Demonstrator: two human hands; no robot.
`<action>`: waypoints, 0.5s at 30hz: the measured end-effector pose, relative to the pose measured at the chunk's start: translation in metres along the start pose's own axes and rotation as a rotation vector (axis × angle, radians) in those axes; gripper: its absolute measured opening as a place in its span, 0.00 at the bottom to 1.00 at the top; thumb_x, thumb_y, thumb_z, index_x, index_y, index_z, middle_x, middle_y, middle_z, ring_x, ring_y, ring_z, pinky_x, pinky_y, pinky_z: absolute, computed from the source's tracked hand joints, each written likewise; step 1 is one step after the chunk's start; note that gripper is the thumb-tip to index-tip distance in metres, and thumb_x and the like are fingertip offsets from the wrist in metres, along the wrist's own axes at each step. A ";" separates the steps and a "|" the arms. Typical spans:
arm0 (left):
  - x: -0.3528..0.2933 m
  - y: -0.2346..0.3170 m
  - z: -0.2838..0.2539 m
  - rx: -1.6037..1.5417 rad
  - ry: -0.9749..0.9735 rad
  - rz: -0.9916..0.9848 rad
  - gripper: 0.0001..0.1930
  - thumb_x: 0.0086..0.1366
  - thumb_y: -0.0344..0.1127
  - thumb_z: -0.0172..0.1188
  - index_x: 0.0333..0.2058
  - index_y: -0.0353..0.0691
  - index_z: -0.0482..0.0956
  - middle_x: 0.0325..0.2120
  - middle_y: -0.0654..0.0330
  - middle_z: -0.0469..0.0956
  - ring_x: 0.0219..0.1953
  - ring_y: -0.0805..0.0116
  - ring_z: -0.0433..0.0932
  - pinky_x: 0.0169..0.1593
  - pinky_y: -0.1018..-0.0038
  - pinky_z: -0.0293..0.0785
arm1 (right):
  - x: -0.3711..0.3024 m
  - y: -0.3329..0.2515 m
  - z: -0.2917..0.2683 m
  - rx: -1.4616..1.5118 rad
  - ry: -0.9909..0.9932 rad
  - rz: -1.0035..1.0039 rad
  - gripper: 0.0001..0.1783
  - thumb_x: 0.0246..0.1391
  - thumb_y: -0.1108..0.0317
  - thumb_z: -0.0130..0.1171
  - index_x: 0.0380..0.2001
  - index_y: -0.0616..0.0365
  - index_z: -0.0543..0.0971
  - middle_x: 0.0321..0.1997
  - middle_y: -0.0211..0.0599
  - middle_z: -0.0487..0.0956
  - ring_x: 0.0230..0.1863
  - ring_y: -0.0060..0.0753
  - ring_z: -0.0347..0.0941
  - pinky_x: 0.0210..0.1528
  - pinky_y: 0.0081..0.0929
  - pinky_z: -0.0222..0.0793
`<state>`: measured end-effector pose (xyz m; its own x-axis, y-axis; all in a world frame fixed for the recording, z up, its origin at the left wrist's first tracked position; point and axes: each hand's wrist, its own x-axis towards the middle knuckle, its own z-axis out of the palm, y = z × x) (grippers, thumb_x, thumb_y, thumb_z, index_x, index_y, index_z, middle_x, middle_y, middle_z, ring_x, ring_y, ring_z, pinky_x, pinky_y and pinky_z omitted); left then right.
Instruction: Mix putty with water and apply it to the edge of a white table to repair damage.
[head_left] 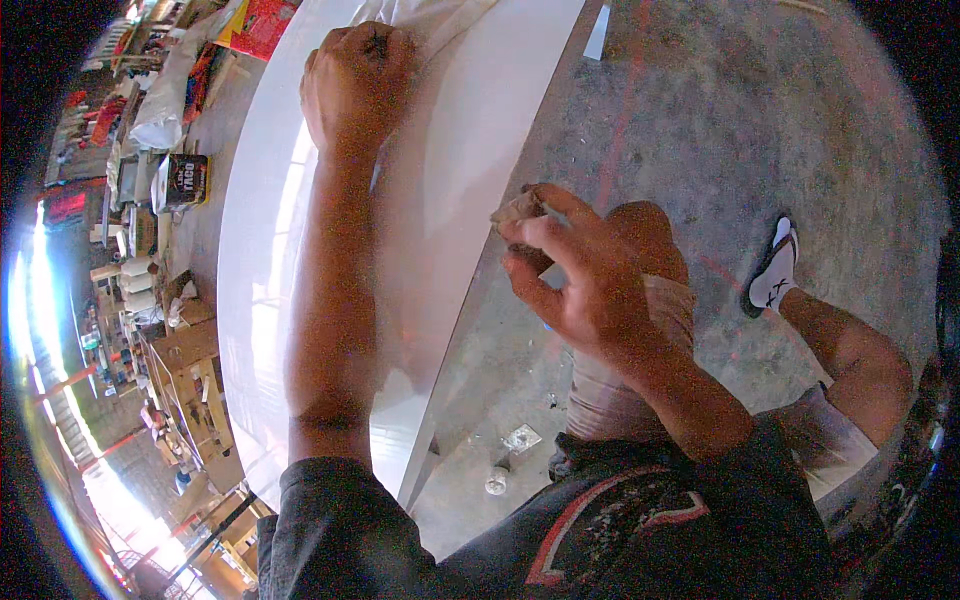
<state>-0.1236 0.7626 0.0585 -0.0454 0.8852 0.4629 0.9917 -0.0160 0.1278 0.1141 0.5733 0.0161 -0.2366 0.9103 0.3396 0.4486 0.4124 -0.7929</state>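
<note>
A large, glossy white panel lies before me, its long edge running down toward my body. My left hand is closed in a fist over its far part, forearm stretched along the surface. A small dark bit shows at the fist, but what the fingers hold is hidden. Beside the fist, wrinkled whitish sheeting lies on the panel's far end. Close to the panel's right edge, my right hand pinches a small tan, folded-looking piece between thumb and fingers. Whether that piece touches the edge I cannot tell.
Concrete floor spreads to the right, where my foot in a sandal rests. Left of the panel stand a dark bucket, cardboard boxes and clutter. A small clear packet and a whitish round item lie below the panel edge.
</note>
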 end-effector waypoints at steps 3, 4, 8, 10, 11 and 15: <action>0.000 0.000 0.001 -0.011 0.042 0.033 0.17 0.66 0.50 0.62 0.41 0.47 0.90 0.45 0.53 0.86 0.49 0.45 0.82 0.57 0.53 0.78 | -0.002 -0.008 -0.001 0.011 -0.023 -0.009 0.15 0.55 0.71 0.72 0.47 0.53 0.83 0.57 0.50 0.81 0.50 0.51 0.84 0.50 0.41 0.80; 0.000 -0.001 0.001 -0.011 0.048 0.035 0.16 0.66 0.50 0.62 0.41 0.47 0.90 0.45 0.53 0.86 0.49 0.45 0.82 0.57 0.53 0.78 | 0.000 -0.009 -0.004 0.009 -0.021 -0.024 0.15 0.55 0.71 0.72 0.47 0.53 0.84 0.57 0.50 0.81 0.49 0.50 0.84 0.48 0.40 0.81; -0.002 -0.002 0.004 -0.043 0.039 0.018 0.15 0.65 0.50 0.63 0.40 0.47 0.91 0.45 0.54 0.86 0.50 0.46 0.82 0.57 0.53 0.78 | 0.019 0.003 -0.026 -0.030 -0.001 0.052 0.14 0.57 0.71 0.71 0.46 0.54 0.84 0.55 0.46 0.84 0.46 0.44 0.86 0.45 0.36 0.82; -0.002 -0.002 0.004 0.006 0.038 0.016 0.15 0.65 0.49 0.64 0.40 0.48 0.91 0.45 0.55 0.86 0.50 0.47 0.82 0.57 0.54 0.78 | 0.037 0.016 -0.032 -0.074 0.068 0.026 0.13 0.58 0.70 0.71 0.46 0.56 0.84 0.52 0.44 0.85 0.44 0.42 0.87 0.45 0.35 0.82; -0.002 -0.002 0.004 -0.018 0.023 0.000 0.15 0.65 0.49 0.63 0.40 0.48 0.91 0.45 0.55 0.86 0.50 0.47 0.82 0.58 0.54 0.78 | 0.045 0.020 -0.033 -0.100 0.115 0.003 0.13 0.58 0.70 0.71 0.46 0.56 0.84 0.50 0.43 0.86 0.43 0.41 0.87 0.46 0.34 0.82; -0.003 -0.001 0.003 -0.063 0.033 0.011 0.15 0.65 0.50 0.62 0.39 0.50 0.91 0.46 0.55 0.86 0.51 0.48 0.82 0.59 0.54 0.77 | 0.058 0.022 -0.034 -0.046 0.069 0.051 0.13 0.60 0.69 0.71 0.47 0.56 0.84 0.46 0.42 0.88 0.42 0.41 0.87 0.45 0.33 0.82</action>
<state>-0.1239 0.7611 0.0539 -0.0391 0.8691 0.4931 0.9826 -0.0563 0.1771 0.1396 0.6362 0.0355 -0.1536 0.9297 0.3348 0.4977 0.3655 -0.7866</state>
